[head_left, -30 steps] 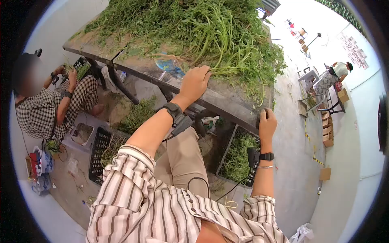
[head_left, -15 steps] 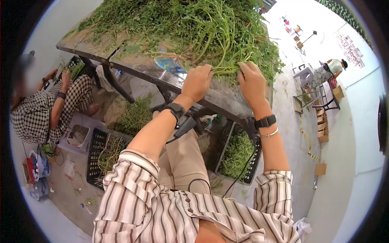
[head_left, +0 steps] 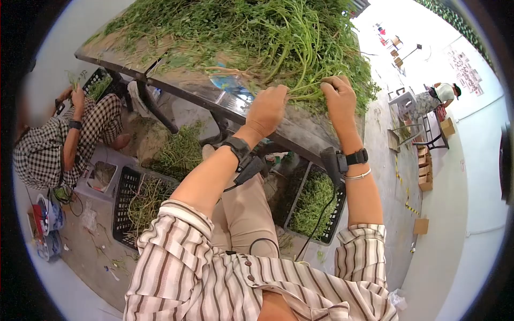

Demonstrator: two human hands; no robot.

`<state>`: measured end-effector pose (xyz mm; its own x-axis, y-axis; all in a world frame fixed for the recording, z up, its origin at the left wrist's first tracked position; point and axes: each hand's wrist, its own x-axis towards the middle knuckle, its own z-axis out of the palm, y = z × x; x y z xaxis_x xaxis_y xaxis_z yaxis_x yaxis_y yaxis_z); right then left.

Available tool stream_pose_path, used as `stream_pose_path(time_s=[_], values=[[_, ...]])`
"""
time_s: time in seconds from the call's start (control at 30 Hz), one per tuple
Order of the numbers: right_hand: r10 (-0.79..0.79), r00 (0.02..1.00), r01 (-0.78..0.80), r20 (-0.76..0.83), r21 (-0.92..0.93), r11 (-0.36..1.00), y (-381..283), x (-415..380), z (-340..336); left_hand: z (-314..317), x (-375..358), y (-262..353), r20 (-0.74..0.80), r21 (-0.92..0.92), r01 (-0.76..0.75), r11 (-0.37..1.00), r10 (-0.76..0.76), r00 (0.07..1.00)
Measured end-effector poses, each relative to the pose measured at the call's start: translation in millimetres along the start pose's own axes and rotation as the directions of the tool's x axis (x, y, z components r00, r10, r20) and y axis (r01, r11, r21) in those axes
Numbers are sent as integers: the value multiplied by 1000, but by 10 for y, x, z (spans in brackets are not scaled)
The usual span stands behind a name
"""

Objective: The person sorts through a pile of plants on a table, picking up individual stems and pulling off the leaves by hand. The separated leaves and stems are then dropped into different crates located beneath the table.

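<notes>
My left hand [head_left: 266,111] is closed in a pinch at the near edge of the table [head_left: 308,124], on one end of a green leafy stem [head_left: 306,90]. Opposite it, my right hand [head_left: 340,101] pinches the same stem farther right, thumb against fingers. The stem stretches between both hands, just above the tabletop. A large heap of leafy green stalks [head_left: 230,40] covers much of the table behind them. Close to my left hand lies a clear and blue plastic piece [head_left: 227,83] on the table.
Under the table, a black crate [head_left: 333,227] holds short greens and another black crate [head_left: 122,206] holds stems. Loose greens [head_left: 179,150] lie on the floor. A person in checked clothes [head_left: 43,158] sits at left handling greens. Another person [head_left: 443,93] bends over at far right.
My right hand has turned and shifted slightly right, and my left hand has moved a little right. The seated person's hands have shifted slightly left.
</notes>
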<state>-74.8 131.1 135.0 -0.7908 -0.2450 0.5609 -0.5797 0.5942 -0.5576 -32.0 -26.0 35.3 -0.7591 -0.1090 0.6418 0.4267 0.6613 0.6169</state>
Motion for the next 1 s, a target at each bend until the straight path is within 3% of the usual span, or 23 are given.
stream_pose_path(time_s=[0.07,0.1,0.17,0.23,0.3,0.33,0.4,0.43,0.47,0.57,0.8,0.87,1.0], values=[[250,968,-242,-3,238,941,88,47,-10,17,-14,-17,-33,-9,-2,1000,2,999],[250,968,-244,3,237,941,140,87,-57,26,-28,-27,-63,-19,-9,1000,7,998],[382,923,-356,43,471,807,101,167,-170,27,-36,-46,-68,-15,-19,1000,18,998],[377,925,-354,57,494,794,77,171,-180,28,-21,-48,-72,-18,-35,999,33,997],[302,921,-343,248,142,929,70,160,-208,23,-24,-33,-79,-35,-23,999,20,997],[302,920,-342,248,138,929,72,141,-189,30,-26,-26,-81,-38,-21,999,18,997],[-23,976,48,215,-112,993,73,63,-82,25,-31,-22,-89,-26,-12,1000,10,996],[-191,955,244,229,-232,942,50,36,-39,27,-34,-29,-93,-23,-11,1000,9,996],[-173,944,260,280,-313,914,-1,20,-33,33,-38,-33,-103,-38,-13,999,9,995],[-214,894,374,394,-395,839,21,42,-1,44,-42,-37,-133,-38,-35,999,29,991],[-250,896,394,366,-399,828,-62,45,-4,67,-49,-28,-164,12,-90,996,91,982],[-173,947,264,271,-352,898,-77,51,29,52,-45,-7,-148,15,-74,997,76,986],[-156,965,199,212,-202,959,-4,127,88,46,-47,-1,-127,10,-51,999,52,991]])
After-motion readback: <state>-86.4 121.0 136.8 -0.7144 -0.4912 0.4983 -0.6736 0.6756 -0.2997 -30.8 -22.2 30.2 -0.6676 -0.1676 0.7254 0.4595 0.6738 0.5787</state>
